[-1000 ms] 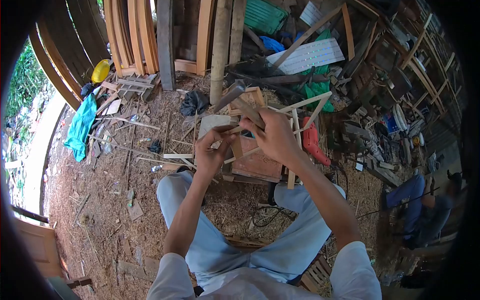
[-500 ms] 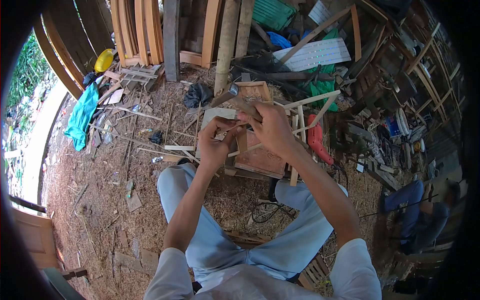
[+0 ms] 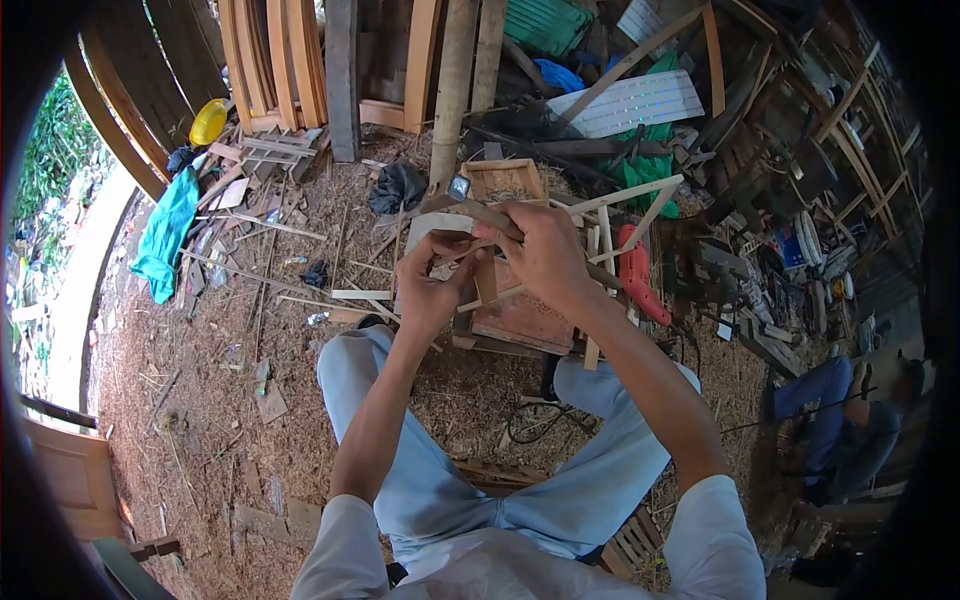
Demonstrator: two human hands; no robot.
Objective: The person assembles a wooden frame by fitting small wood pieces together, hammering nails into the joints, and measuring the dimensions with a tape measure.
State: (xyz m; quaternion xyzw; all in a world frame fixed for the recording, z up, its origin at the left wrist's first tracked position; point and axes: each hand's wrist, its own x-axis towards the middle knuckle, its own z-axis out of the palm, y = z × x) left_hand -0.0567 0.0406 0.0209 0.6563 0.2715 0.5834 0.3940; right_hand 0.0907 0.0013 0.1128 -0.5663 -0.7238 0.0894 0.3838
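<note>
My right hand is wrapped round the handle of a hammer, whose metal head points up and to the left. My left hand is closed in a pinch close to the right fingertips; what lies between its fingers is too small to make out. A short flat piece of wood stands just below the fingers. Under both hands is a low wooden work surface. A frame of thin pale wooden strips extends from behind my right hand toward the upper right.
A red power tool with a cord lies right of the work surface. Behind it sits a shallow wooden box, near a bamboo post. Shavings and offcuts cover the ground. Another person sits at the far right.
The hammer's head has turned slightly in my right hand, so its metal face shows more. Both hands stay in nearly the same place.
</note>
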